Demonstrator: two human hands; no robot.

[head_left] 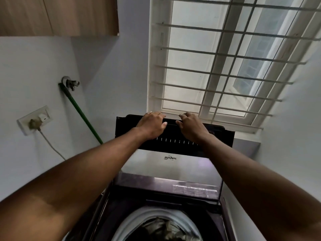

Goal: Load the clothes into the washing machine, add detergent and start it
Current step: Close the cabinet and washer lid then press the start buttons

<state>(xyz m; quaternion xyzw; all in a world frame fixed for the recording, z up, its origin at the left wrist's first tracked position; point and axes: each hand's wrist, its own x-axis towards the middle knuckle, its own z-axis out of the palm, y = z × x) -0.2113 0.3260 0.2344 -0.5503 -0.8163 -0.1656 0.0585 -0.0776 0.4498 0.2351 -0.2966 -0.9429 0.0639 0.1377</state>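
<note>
Centre frame: left hand and right hand both gripping raised dark glass lid's top edge. Crumpled clothes in white-rimmed drum, bottom. Probably lid-closing step; next, pull down gently.

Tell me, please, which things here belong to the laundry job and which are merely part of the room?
Job: washing machine; its raised lid, gripped at the top edge by left hand and right hand; clothes in the drum.

Bystanders: green hose, tap, wall socket, barred window, wooden cabinet.
</note>
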